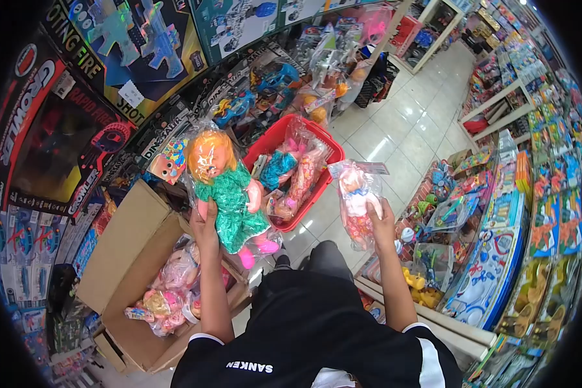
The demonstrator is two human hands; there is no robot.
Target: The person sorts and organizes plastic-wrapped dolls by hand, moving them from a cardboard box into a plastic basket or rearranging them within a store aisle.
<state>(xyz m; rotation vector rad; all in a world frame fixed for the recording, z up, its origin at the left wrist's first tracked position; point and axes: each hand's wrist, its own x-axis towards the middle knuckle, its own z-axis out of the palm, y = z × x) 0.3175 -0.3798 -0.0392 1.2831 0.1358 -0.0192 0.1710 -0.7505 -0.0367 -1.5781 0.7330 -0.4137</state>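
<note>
Between the toy-lined sides of a shop aisle, the left hand (205, 227) is clamped on a doll in a green dress (234, 199), the thumb in front and the clear wrapping caught in the grip. This doll has orange hair and bright pink shoes, and it is held up, slightly tilted, above the gap between an open cardboard box (124, 249) and a red basket (336, 155). To the other side of the basket, the right hand (380, 223) pinches a smaller doll (357, 200), also wrapped in clear plastic, with the thumb over its front; it wears a white top and a red-pink patterned lower part. Several wrapped dolls (306, 174) lie inside the basket, one in blue among them, while mostly pink packaged dolls (174, 275) are heaped in the box. A large boxed toy marked CROWLER (52, 139) stands at the left. Pale floor tiles (420, 126) stretch ahead, and packaged toys (488, 252) crowd the display along the right. The person wears a black shirt (297, 323) with white lettering.
</note>
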